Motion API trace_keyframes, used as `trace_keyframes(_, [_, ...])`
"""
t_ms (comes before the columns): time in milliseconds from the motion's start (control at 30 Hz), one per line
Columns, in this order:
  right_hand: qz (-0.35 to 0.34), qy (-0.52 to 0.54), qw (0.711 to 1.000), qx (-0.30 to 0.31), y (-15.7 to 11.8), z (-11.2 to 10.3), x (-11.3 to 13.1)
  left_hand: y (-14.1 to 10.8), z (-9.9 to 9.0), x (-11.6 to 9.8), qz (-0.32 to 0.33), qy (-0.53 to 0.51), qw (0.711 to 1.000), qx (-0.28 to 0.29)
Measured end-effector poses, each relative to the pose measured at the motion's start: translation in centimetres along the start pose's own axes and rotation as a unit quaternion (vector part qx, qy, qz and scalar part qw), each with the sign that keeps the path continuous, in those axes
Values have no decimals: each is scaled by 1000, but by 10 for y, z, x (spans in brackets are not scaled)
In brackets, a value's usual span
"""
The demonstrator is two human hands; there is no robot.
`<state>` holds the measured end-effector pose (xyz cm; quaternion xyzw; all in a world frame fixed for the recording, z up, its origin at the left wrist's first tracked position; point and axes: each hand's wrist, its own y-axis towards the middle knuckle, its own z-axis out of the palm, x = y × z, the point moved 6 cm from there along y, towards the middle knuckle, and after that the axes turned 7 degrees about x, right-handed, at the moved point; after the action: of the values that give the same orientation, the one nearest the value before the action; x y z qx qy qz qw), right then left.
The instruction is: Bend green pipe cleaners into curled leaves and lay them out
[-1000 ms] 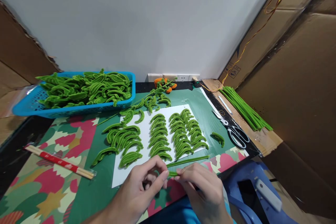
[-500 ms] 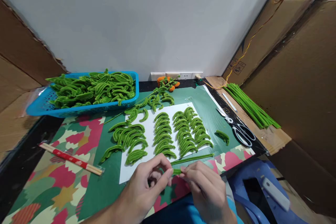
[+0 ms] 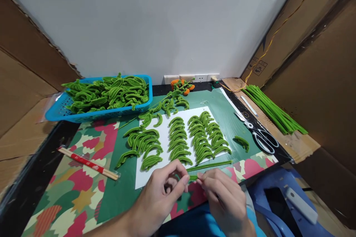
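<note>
A pale wall (image 3: pixel 178 22) rises behind a black table dressed in a green patterned cover (image 3: pixel 222 100), with cardboard (image 3: pixel 314 63) standing at either side. In front of you lies a white paper (image 3: pixel 140 183), with curved fuzzy green pieces (image 3: pixel 178 140) set out on it in rows, a few overlapping its left edge. Just off the paper's near edge, you have a short green strip (image 3: pixel 193 178) between your hands. Your left hand (image 3: pixel 164 189) pinches its left end with thumb and forefinger nearly together, the other fingers curled; your right hand (image 3: pixel 225 196) pinches its right end the same way. A longer green strip (image 3: pixel 210 165) lies between your hands and the paper.

Beyond the paper to the left, you have a blue basket (image 3: pixel 111 114) heaped with more green pieces, and directly beyond it a stem with orange tufts (image 3: pixel 182 85). Wrapped chopsticks (image 3: pixel 89 164) lie to its left. To its right are a lone green piece (image 3: pixel 241 142), then scissors (image 3: pixel 258 133) with blades parted, and farther off a bundle of green stems (image 3: pixel 274 109).
</note>
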<state>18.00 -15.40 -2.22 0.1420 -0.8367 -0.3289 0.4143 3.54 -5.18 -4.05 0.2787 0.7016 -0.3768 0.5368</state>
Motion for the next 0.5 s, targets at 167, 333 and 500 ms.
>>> trace_keyframes(167, [32,1,999,32,4,-3,-1,0,-1,2,-7,-40,999,-14])
trace_keyframes(333, [145,84,985,27,0,-7,-10,-2,0,5,-14,-74,997,-13])
trace_keyframes(500, [258,194,944,71,-6,3,-17,-2,2,1,-4,-68,998,0])
